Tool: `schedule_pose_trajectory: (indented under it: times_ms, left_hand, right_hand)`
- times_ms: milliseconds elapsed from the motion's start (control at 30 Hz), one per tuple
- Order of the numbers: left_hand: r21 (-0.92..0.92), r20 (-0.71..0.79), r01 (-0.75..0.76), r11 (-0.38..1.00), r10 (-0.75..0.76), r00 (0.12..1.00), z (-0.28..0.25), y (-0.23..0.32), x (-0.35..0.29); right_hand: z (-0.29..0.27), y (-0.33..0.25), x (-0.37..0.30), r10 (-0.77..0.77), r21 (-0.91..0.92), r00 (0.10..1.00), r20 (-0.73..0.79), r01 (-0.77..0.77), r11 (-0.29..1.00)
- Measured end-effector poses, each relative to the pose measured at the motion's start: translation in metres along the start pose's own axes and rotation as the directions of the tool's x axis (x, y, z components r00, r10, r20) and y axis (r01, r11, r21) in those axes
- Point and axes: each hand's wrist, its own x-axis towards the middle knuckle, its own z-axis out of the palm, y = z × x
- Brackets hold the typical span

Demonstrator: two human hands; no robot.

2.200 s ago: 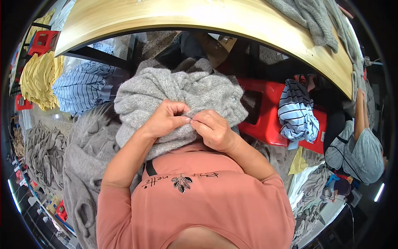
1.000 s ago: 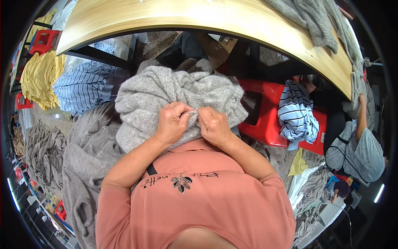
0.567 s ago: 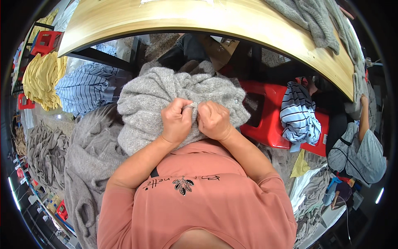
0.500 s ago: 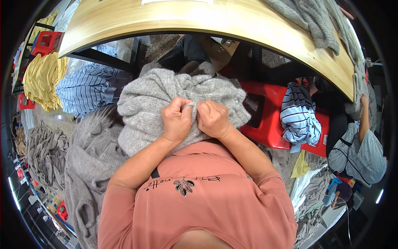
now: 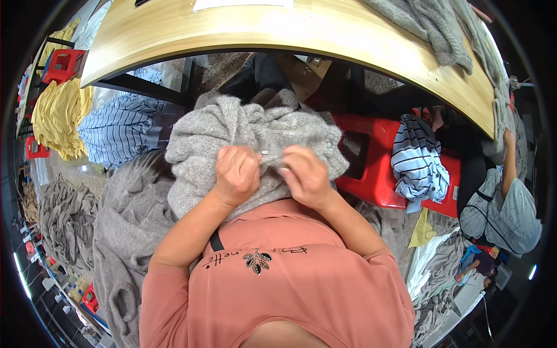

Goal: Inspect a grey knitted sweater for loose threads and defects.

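A fuzzy grey knit sweater [image 5: 203, 139] lies bunched up in my lap. My left hand [image 5: 238, 174] is closed in a fist on its middle, gripping the knit, though the fingertips are turned out of sight. A small shiny spot, perhaps a button, shows on the knit just right of that fist. To the right, my right hand [image 5: 304, 176] hangs over the sweater with its fingers curled. Motion smears those fingers, so I cannot make out whether anything is in them.
A wooden table [image 5: 243, 26] spans the front, with grey knitwear [image 5: 432, 29] on its right. A red stool [image 5: 371, 168] at right bears a blue striped garment [image 5: 415, 156]. Blue striped shirts [image 5: 119, 127], yellow garments [image 5: 58, 119] and grey knitwear [image 5: 130, 232] lie left. A person's arm [image 5: 509, 162] shows far right.
My hands, close together on the knit before, have moved apart. The left has shifted slightly left and down; the right has moved right, its fingers loosened from their tight pinch.
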Motion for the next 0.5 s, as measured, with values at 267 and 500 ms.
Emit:
schedule_pose_trajectory:
  times_ms: [267,500]
  left_hand:
    - [-0.032,0.335,0.104,0.994,-0.087,0.938,-0.050,0.014,0.036]
    - [-0.371,0.695,0.291,0.882,0.056,0.716,0.000,0.086,0.102]
  right_hand:
    - [-0.041,0.056,-0.027,0.878,0.116,0.479,0.023,-0.873,0.473]
    - [-0.031,-0.061,-0.006,-0.146,-0.275,0.884,-0.445,0.020,0.961]
